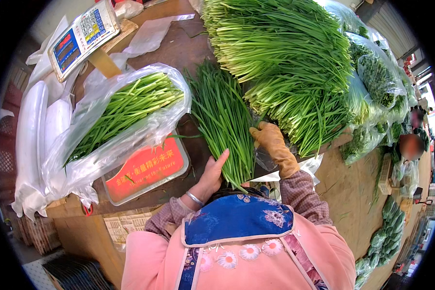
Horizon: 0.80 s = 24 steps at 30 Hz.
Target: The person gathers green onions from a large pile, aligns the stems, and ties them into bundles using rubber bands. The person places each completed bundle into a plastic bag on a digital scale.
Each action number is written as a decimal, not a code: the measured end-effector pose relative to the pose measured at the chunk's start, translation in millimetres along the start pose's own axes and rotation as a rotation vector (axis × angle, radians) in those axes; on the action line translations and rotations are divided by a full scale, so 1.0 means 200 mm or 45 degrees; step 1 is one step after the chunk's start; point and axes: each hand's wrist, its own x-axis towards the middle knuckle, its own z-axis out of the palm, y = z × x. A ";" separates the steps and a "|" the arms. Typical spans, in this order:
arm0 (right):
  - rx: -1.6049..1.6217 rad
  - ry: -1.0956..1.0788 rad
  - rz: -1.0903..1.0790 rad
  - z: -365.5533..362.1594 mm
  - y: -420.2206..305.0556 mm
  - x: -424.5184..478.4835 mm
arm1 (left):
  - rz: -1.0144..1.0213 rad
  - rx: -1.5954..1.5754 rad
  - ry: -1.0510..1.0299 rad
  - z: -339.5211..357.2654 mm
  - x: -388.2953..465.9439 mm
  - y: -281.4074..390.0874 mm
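A loose bundle of garlic chives [223,123] lies in front of me, its leaf tips pointing my way. My left hand [214,170], bare with a bracelet at the wrist, grips the bundle's near left side, thumb on top and fingers hidden beneath. Wearing a tan rubber glove, my right hand [270,139] is bent against the bundle's right edge; what its fingers hold is hidden. Left of the bundle, a clear plastic bag [130,152] with more chives [130,105] rests on the scale's red platform [148,168].
A tall heap of chives [275,43] covers the table's far right. The scale's display head [83,36] stands at the far left, above white plastic rolls [30,137]. Bagged greens [380,79] are stacked on the right. More leafy bundles [384,232] lie on the floor, near another person.
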 end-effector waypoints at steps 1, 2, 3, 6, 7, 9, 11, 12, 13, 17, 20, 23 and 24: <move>0.117 0.043 0.013 -0.01 -0.02 -0.03 | 0.049 0.053 0.027 0.00 0.00 -0.01; 0.234 0.086 0.026 -0.03 -0.04 -0.06 | 0.098 0.105 0.054 0.00 0.00 -0.01; 0.350 0.133 0.048 -0.05 -0.06 -0.10 | 0.171 0.301 0.092 0.02 -0.02 -0.01; 0.759 0.107 0.155 -0.08 -0.02 -0.15 | 0.377 0.880 0.104 0.04 -0.06 0.01; 0.921 0.065 0.220 -0.10 -0.02 -0.17 | 0.535 1.028 0.163 0.03 -0.07 0.00; 1.149 -0.013 0.220 -0.10 0.01 -0.21 | 0.854 1.320 0.285 0.03 -0.10 0.00; 1.240 0.038 0.146 -0.10 0.00 -0.28 | 1.143 1.659 0.181 0.08 -0.09 0.05; 1.187 0.017 0.063 -0.11 -0.01 -0.31 | 1.192 1.858 0.044 0.10 -0.08 0.08; 1.191 -0.003 0.023 -0.12 -0.04 -0.34 | 1.240 2.051 -0.094 0.13 -0.05 0.10; 1.205 -0.013 -0.098 -0.20 -0.10 -0.43 | 1.148 2.311 -0.476 0.13 0.09 0.01; 1.318 0.121 -0.194 -0.35 -0.09 -0.59 | 1.185 2.427 -0.460 0.11 0.12 -0.01; 1.234 0.210 -0.032 -0.47 0.03 -0.75 | 1.255 2.309 -0.430 0.12 0.07 0.02; 0.997 0.156 0.043 -0.49 0.14 -0.77 | 1.281 2.189 -0.407 0.15 0.02 0.07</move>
